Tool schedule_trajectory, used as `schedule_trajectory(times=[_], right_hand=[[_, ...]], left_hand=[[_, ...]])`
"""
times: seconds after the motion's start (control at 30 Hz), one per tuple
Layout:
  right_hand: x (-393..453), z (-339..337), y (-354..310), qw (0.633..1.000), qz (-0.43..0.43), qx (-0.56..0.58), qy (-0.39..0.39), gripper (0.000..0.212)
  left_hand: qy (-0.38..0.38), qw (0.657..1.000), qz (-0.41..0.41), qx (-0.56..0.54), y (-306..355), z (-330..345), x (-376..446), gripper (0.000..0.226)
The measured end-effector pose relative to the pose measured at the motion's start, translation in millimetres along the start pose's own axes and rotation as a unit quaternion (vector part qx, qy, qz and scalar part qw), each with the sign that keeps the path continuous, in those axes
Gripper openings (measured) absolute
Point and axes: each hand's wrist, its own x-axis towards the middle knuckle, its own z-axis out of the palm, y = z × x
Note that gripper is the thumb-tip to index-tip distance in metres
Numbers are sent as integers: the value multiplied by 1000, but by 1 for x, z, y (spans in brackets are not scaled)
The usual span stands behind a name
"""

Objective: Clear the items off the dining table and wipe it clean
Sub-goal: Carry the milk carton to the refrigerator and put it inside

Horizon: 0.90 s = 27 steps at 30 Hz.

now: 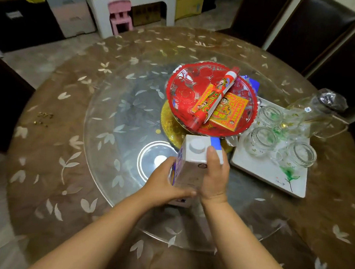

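Note:
A white and blue carton [193,162] with a round white cap stands near the middle of the round dining table [70,97]. My left hand [164,186] grips its left side and my right hand [214,179] grips its right side. Behind the carton sits a glass plate [182,88] lined with red cut paper, holding a red and yellow scroll [214,97] and a yellow packet [229,110]. A gold plate [168,125] lies under it. To the right, a white tray [260,171] carries several glass cups [263,138] and a glass jug [312,114].
A glass turntable [110,117] covers the table's middle. Small brass bits [43,118] lie at the table's left edge. Dark chairs [314,32] stand at the back right and left. A pink child's chair [120,18] and white desk are beyond the table.

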Motion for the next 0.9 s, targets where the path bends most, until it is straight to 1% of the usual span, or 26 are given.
schedule_trajectory(times=[0.07, 0.1, 0.13, 0.17, 0.2, 0.27, 0.33, 0.37, 0.43, 0.47, 0.5, 0.57, 0.6, 0.67, 0.77, 0.8, 0.87, 0.9], right_hand=[[-6, -1, -17, 990, 85, 109, 40, 53], [-12, -2, -27, 981, 125, 142, 36, 51], [-17, -2, -36, 976, 150, 158, 24, 44], [-23, -4, -45, 974, 160, 163, 9, 37], [-31, -8, -52, 971, 163, 173, -12, 36], [-44, -10, -65, 967, 176, 171, -65, 47], [-65, -15, -80, 961, 186, 151, -141, 50], [-77, -18, -85, 957, 178, 129, -188, 51], [-104, -26, -86, 955, 151, 61, -249, 51], [-124, -29, -87, 948, 128, 29, -290, 53], [-140, -32, -82, 941, 102, -3, -322, 61], [-173, -36, -66, 927, 60, -61, -365, 76], [-193, -35, -63, 917, 46, -79, -388, 78], [-228, -28, -56, 901, 42, -64, -427, 71], [-284, -8, -47, 854, 111, -33, -507, 70], [-303, -1, -42, 837, 115, -32, -534, 70], [-359, 13, -39, 792, 114, -51, -597, 72], [-376, 17, -36, 780, 108, -64, -613, 74]], left_hand=[[7, 1000, 6, -10, 15, -4, -19, 63], [12, 1000, 11, -8, 23, -7, -32, 62], [10, 1000, 20, -3, 28, -10, -42, 62], [8, 1000, 28, 5, 34, -12, -53, 62], [6, 999, 31, 12, 40, -12, -67, 59], [0, 999, 23, -27, 44, -10, -86, 52], [42, 995, 12, -86, 53, 2, -116, 51], [73, 989, 2, -126, 58, 11, -134, 52], [125, 962, -31, -242, 69, 29, -168, 44], [160, 939, -46, -302, 76, 38, -192, 37], [184, 916, -56, -351, 80, 45, -209, 35], [231, 877, -71, -416, 86, 54, -243, 42], [261, 860, -75, -431, 87, 54, -262, 46], [316, 834, -88, -443, 89, 50, -299, 51], [397, 787, -93, -463, 88, 38, -361, 59], [414, 775, -91, -470, 86, 36, -382, 59], [454, 743, -65, -487, 75, 34, -442, 51], [459, 738, -63, -490, 72, 35, -461, 45]])
